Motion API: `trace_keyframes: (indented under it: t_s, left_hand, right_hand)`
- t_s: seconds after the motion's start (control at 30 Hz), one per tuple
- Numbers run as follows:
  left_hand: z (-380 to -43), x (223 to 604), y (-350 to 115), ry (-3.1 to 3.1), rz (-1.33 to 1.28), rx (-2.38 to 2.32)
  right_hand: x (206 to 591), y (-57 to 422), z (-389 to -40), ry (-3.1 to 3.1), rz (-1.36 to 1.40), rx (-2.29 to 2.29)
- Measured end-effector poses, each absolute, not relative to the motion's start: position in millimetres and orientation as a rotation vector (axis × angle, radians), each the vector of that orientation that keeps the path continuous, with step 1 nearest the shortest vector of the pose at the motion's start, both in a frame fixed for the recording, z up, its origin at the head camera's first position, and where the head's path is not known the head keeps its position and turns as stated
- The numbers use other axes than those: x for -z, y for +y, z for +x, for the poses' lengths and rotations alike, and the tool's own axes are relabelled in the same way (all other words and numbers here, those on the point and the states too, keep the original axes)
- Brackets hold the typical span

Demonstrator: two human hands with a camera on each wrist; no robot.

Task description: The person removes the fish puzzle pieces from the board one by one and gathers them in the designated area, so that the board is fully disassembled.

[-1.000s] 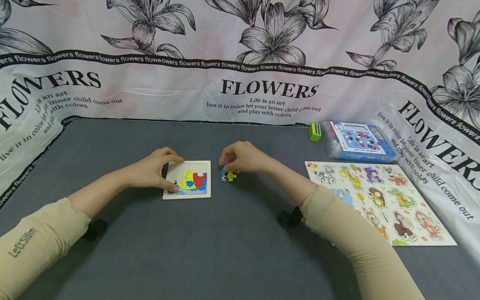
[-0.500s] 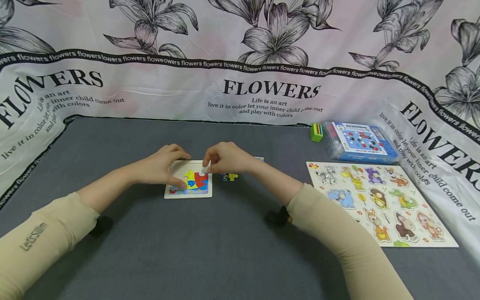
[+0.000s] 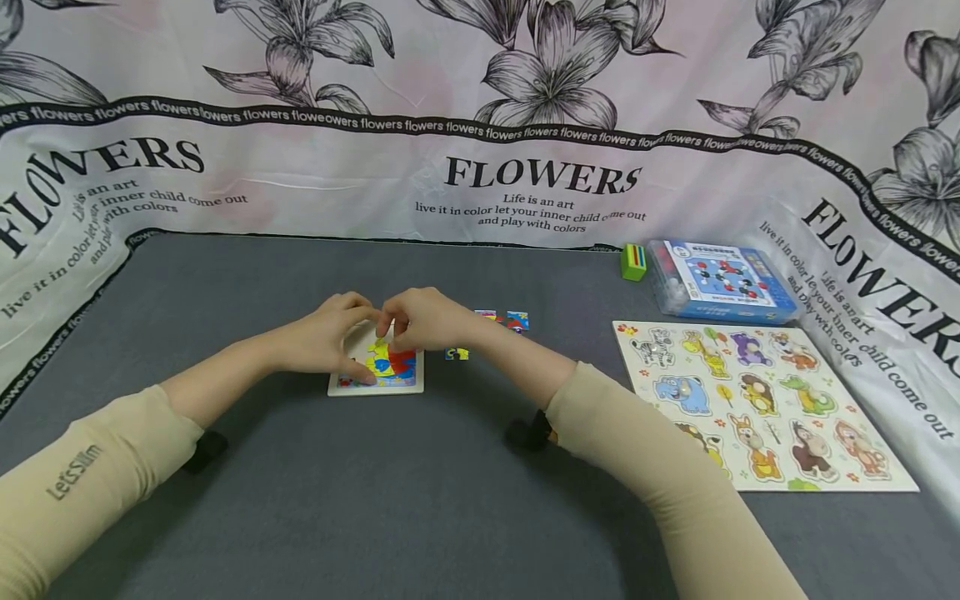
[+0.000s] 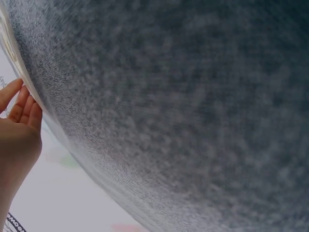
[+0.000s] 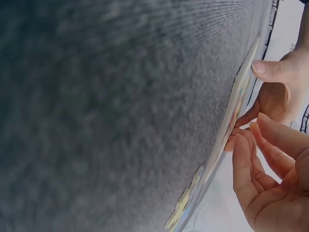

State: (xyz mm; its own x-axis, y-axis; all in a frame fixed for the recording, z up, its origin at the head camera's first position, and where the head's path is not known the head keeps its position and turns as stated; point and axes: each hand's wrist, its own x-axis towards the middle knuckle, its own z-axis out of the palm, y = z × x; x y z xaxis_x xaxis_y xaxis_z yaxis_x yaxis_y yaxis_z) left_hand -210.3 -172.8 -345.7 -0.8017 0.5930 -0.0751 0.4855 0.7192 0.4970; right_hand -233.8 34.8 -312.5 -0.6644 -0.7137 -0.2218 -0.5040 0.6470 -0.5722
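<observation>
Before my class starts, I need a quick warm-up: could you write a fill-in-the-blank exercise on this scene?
The puzzle tray lies on fabric coloured ____.
The hand nearer the animal board is the person's ____ one.
In the head view, the green block stands to the ____ of the blue box.

Missing words: grey; right; left.

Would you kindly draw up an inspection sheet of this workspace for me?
Surface: grey, fabric-like tabletop.
Job's things: puzzle tray, partly filled; loose pieces to its right.
Clutter: animal board, clear-and-blue box and green block, all at the right.
Hands: left hand on the tray; right hand over it, seemingly pinching a mostly hidden puzzle piece.
Cables: nothing seen.
Surroundings: flower-printed backdrop with "FLOWERS" lettering behind the tabletop.
</observation>
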Motion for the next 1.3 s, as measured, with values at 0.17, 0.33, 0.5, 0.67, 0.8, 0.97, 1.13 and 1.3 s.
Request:
trace_keyframes:
  t_s: [0.17, 0.33, 0.5, 0.67, 0.8, 0.97, 1.13, 1.3]
  left_hand:
    - [-210, 345, -173, 2.688, 0.851, -0.694]
    - [-209, 346, -173, 2.690, 0.847, -0.699]
    - [-209, 347, -172, 2.689, 0.841, -0.704]
    - [-209, 349, -172, 2.695, 0.836, -0.708]
    - [-208, 349, -172, 2.695, 0.834, -0.716]
    - [-206, 350, -172, 2.700, 0.838, -0.716]
    - [-206, 351, -172, 2.703, 0.855, -0.712]
    - [-207, 351, -173, 2.704, 0.851, -0.716]
  right_hand:
    - [317, 30, -231, 2.416, -0.945, 0.653]
    - [321, 28, -229, 2.412, -0.940, 0.639]
    - [322, 29, -226, 2.412, -0.954, 0.615]
    - [324, 30, -226, 2.413, -0.977, 0.588]
    - [325, 30, -225, 2.409, -0.984, 0.580]
    - [326, 30, -224, 2.402, -0.990, 0.574]
    - [328, 30, -224, 2.400, -0.990, 0.574]
    - [328, 30, -224, 2.410, -0.987, 0.582]
